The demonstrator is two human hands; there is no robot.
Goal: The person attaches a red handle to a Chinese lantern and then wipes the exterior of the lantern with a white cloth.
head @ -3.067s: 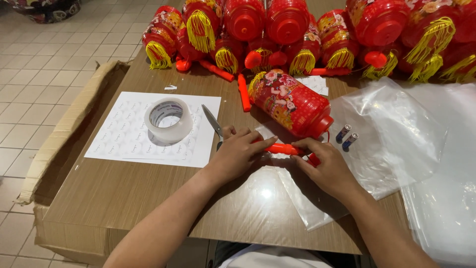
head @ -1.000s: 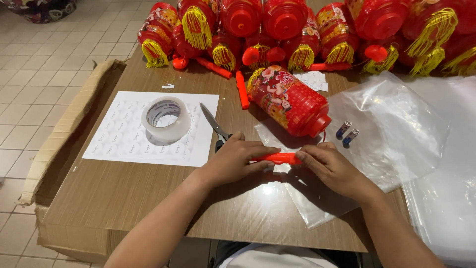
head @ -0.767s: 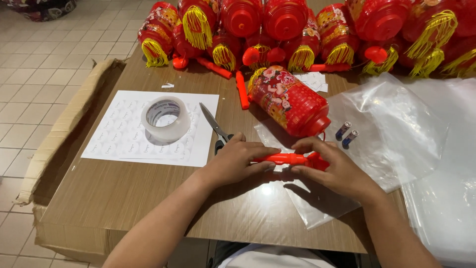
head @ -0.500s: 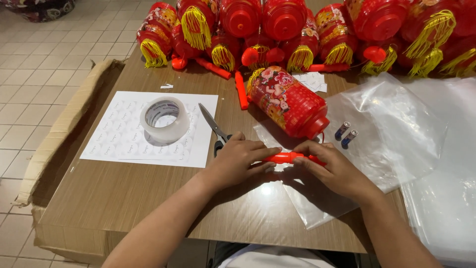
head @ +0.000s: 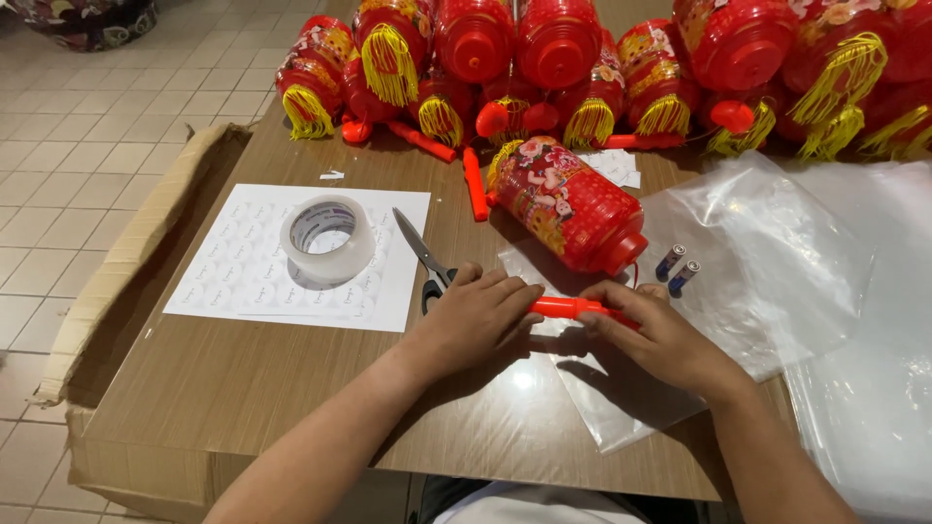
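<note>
Brown wood-grain counter over a pale tiled floor, with a flattened cardboard box leaning along its left edge. Near centre, both hands meet on an orange-red plastic stick lying flat on the counter. Left hand covers the stick's left end, fingers curled down over it. Right hand covers the right end, fingers pinched closed on it; only the middle stretch of the stick shows between them. Just beyond the hands lies a red patterned lantern on its side, resting on a clear plastic bag that spreads to the right. Two small batteries sit on the bag just right of the lantern. Left of the hands, scissors lie with blades pointing far, beside a roll of clear tape set on a white sticker sheet. Along the far edge, a crowded row of red lanterns with yellow tassels, with a loose red stick in front of it.
</note>
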